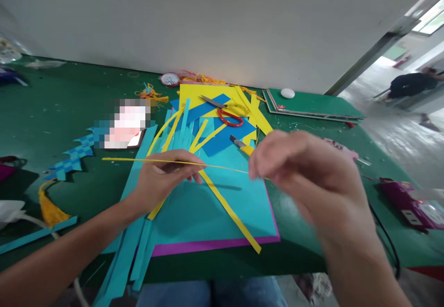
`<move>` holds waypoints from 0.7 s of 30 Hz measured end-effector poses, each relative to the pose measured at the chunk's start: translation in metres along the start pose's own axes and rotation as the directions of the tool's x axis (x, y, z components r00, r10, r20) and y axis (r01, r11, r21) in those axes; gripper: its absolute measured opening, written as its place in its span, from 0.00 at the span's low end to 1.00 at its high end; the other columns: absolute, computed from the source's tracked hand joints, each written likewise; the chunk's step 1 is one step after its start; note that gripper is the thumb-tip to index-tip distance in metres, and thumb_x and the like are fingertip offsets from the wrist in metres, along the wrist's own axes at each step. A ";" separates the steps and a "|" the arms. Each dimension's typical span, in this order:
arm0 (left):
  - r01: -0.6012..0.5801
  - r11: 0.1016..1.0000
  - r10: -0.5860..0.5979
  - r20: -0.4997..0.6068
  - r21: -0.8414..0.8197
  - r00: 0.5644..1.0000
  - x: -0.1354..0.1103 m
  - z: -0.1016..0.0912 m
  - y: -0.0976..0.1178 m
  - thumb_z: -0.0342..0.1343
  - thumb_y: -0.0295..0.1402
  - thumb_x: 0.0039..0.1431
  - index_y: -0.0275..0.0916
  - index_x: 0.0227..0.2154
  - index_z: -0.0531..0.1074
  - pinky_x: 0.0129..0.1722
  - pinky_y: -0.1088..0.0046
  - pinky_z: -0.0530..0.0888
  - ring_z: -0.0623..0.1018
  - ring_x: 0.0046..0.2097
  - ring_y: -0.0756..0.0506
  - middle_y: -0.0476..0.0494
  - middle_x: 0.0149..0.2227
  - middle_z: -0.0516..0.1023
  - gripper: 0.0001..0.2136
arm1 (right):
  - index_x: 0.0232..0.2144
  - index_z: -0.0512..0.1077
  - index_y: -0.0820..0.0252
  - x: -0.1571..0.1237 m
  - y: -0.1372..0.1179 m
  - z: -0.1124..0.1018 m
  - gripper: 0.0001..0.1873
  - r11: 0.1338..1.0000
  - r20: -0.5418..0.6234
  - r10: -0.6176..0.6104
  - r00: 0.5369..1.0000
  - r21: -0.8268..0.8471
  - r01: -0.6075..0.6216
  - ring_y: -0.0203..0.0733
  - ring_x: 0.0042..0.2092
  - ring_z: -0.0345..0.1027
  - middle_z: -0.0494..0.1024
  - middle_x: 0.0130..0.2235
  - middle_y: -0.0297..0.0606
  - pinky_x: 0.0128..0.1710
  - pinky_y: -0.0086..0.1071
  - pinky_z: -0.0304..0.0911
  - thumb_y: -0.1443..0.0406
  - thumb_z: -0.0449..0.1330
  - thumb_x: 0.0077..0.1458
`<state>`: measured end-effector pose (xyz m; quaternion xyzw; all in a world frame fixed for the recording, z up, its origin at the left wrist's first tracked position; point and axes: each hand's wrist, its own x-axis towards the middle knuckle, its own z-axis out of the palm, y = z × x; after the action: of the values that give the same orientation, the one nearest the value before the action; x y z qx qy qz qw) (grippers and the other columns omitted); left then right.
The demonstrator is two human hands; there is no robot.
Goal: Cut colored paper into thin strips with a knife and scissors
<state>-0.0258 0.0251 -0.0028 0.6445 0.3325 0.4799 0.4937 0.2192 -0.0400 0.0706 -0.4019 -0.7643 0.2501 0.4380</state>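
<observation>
A thin yellow paper strip (138,160) stretches level above the table between my two hands. My left hand (163,177) pinches it near the middle, fingers closed round it. My right hand (301,173), raised and blurred by motion, pinches the strip's right end at its fingertips. Under both hands lies a cyan sheet (215,205) on a purple sheet (215,245), with a wider yellow strip (231,212) lying slantwise across it. Several cyan strips (132,251) hang over the table's near edge by my left forearm.
Red-handled scissors (227,113), a yellow-handled knife (242,145) and blue and yellow paper lie behind the sheets on the green table (69,113). At the left are a woven blue strip (74,154) and a yellow tassel (50,210); at the right, a purple device (409,203). A person sits beyond the doorway.
</observation>
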 end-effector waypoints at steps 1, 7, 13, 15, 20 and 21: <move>0.003 1.000 -0.003 -0.009 -0.014 1.000 0.000 0.000 0.000 0.64 0.28 0.56 0.39 0.32 0.80 0.25 0.76 0.75 0.80 0.26 0.49 0.47 0.27 0.82 0.01 | 0.43 0.73 0.51 0.011 0.003 -0.004 0.10 0.996 0.015 0.017 1.000 -0.086 -0.016 0.40 0.42 0.72 0.78 0.40 0.34 0.43 0.36 0.70 0.67 0.55 0.62; -0.068 0.992 0.060 -0.078 -0.104 0.995 0.000 -0.005 -0.001 0.65 0.27 0.55 0.41 0.31 0.79 0.24 0.78 0.76 0.81 0.27 0.49 0.48 0.30 0.82 0.02 | 0.49 0.76 0.63 0.028 0.037 -0.006 0.16 0.799 0.324 -0.054 0.944 -0.553 0.236 0.52 0.52 0.70 0.79 0.47 0.46 0.52 0.48 0.68 0.62 0.61 0.60; -0.052 0.994 0.059 0.075 -0.091 0.995 -0.002 -0.005 -0.001 0.65 0.24 0.54 0.39 0.34 0.80 0.29 0.76 0.79 0.82 0.30 0.48 0.44 0.35 0.82 0.05 | 0.35 0.80 0.68 0.020 0.038 0.019 0.11 0.735 0.258 -0.288 0.922 -0.558 0.385 0.45 0.40 0.76 0.82 0.34 0.43 0.45 0.40 0.73 0.71 0.57 0.62; -0.066 0.997 0.073 0.153 -0.051 0.986 -0.003 -0.004 -0.003 0.65 0.23 0.54 0.41 0.36 0.80 0.32 0.75 0.79 0.82 0.32 0.47 0.44 0.34 0.82 0.08 | 0.35 0.80 0.69 0.019 0.035 0.029 0.10 0.728 0.247 -0.315 0.916 -0.557 0.400 0.45 0.38 0.76 0.82 0.33 0.43 0.44 0.39 0.73 0.72 0.57 0.61; -0.096 0.995 0.100 0.216 -0.027 0.971 -0.007 0.000 -0.007 0.65 0.23 0.54 0.41 0.34 0.80 0.33 0.74 0.79 0.82 0.32 0.47 0.45 0.32 0.82 0.07 | 0.34 0.79 0.69 0.023 0.030 0.042 0.11 0.728 0.286 -0.336 0.897 -0.526 0.440 0.42 0.34 0.75 0.81 0.31 0.43 0.38 0.36 0.72 0.74 0.56 0.60; -0.093 0.995 0.097 0.203 -0.030 0.974 -0.007 -0.001 -0.006 0.65 0.23 0.55 0.41 0.34 0.80 0.32 0.75 0.79 0.82 0.32 0.47 0.45 0.32 0.81 0.06 | 0.35 0.79 0.69 0.025 0.031 0.040 0.11 0.728 0.307 -0.339 0.890 -0.513 0.454 0.42 0.34 0.75 0.81 0.31 0.42 0.37 0.36 0.72 0.73 0.56 0.60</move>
<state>-0.0283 0.0205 -0.0108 0.7004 0.2439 0.4378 0.5081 0.1889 -0.0037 0.0399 -0.3150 -0.9100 -0.0533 0.2644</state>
